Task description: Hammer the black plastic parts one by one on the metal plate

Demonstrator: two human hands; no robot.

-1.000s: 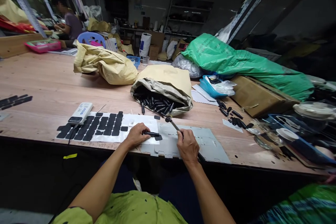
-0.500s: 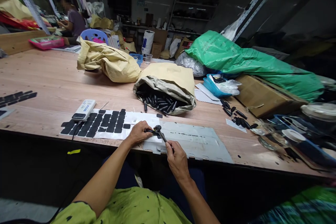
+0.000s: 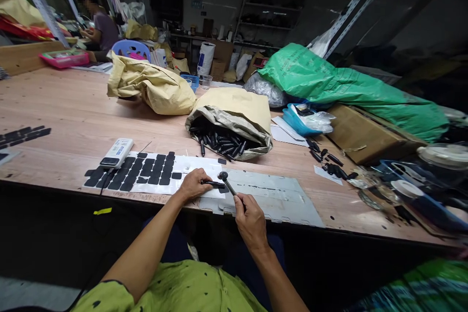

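My left hand (image 3: pixel 194 185) is closed on the near end of a slim black pen-shaped piece (image 3: pixel 215 185), which points to the right just above the sheets. My right hand (image 3: pixel 250 217) grips the handle of a tool with a round black head (image 3: pixel 223 175) and a straight grey shaft. The head stands just behind the tip of the black piece, and I cannot tell whether they touch. Beneath the hands lie a white sheet (image 3: pixel 161 187) bearing rows of black rounded patches (image 3: pixel 155 170) and a grey sheet (image 3: pixel 270 200).
An open tan sack (image 3: pixel 234 100) spills black pieces (image 3: pixel 223 144) beyond my hands. Left of them sits a white device (image 3: pixel 119 151) with a cord. Another tan sack (image 3: pixel 153 83), a cardboard box (image 3: pixel 365 131) and a green bag (image 3: pixel 329 78) stand farther off. A person (image 3: pixel 104 29) sits back left.
The round head of the tool has shifted slightly right and up, away from the black piece, with my right hand moving a little right. My left hand stays nearly in place.
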